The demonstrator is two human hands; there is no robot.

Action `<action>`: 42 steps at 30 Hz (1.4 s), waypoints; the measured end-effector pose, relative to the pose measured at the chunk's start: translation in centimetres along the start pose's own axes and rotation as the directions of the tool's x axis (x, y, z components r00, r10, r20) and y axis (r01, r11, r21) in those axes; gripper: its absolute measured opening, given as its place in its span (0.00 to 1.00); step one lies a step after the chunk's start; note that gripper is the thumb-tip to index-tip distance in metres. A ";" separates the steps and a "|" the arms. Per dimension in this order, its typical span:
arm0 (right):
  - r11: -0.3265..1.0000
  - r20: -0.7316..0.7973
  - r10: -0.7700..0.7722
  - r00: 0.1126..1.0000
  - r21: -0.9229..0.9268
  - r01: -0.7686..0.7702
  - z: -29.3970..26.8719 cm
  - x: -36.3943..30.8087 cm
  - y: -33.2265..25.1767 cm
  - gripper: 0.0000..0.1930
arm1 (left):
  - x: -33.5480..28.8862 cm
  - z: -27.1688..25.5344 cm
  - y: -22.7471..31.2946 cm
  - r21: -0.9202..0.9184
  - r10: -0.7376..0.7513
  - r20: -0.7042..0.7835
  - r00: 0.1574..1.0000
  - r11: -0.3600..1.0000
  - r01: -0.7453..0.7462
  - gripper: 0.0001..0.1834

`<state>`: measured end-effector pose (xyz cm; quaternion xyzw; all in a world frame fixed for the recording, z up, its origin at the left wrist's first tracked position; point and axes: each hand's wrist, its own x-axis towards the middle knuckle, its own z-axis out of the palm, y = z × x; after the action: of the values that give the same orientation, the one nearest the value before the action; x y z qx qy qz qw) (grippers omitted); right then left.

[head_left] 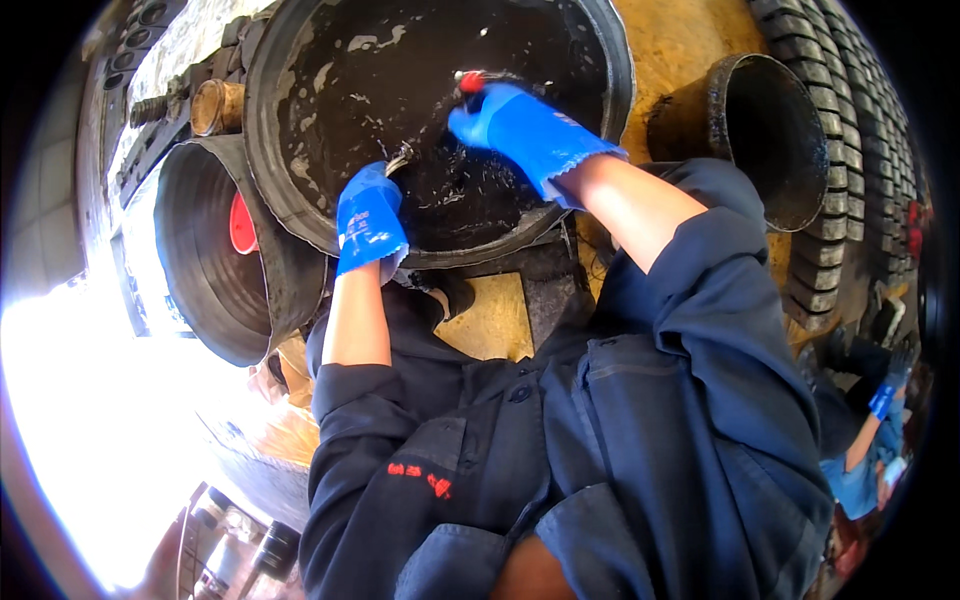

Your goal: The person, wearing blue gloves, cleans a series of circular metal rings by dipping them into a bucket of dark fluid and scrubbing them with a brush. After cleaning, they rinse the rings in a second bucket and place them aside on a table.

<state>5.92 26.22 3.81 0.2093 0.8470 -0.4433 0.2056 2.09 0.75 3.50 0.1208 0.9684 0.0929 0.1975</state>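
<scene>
1. Bright light washes over the left side of the workspace; on the right, ribbed black tread (835, 150) stands beside an open cylinder (716, 110).
2. Dark, wet-looking contents (430, 220) lie within a wide round tub (262, 110), straight ahead of the person; an open drum (295, 230) adjoins it on the left.
3. Pale, metallic-looking piece (400, 158): left of the tub's middle, its long axis running from the left hand (368, 215) toward the far right. That hand is nearer, touching it.
4. Left hand: gloved in blue, apparently clenched around the piece, forearm reaching almost straight ahead.
5. Right hand (505, 120): also gloved, farther out, forearm slanting far-left. A small red item (471, 82) shows at its fingertips; blur hides the grip, so I cannot tell whether it is grasped.
</scene>
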 end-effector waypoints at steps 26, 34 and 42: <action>0.844 -0.106 0.171 0.980 0.529 -0.090 -1.4 1.9 -0.5 0.19 | 1.1 -0.6 0.6 -0.982 0.125 -0.004 0.992 0.187 -0.028 0.25; 0.792 -0.130 -0.266 0.955 0.535 0.294 0.6 -3.8 -0.4 0.15 | -1.0 -2.9 2.1 -0.864 0.083 -0.205 0.975 0.453 -0.220 0.20; 0.079 0.056 0.024 0.998 0.995 -0.057 2.4 -2.9 -2.4 0.22 | 1.1 0.5 3.7 -0.384 0.343 -0.438 0.831 0.764 -0.518 0.28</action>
<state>7.36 22.48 5.72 0.3110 0.3131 -0.8968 0.0317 2.05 4.59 3.53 0.2714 0.8765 0.3969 0.0230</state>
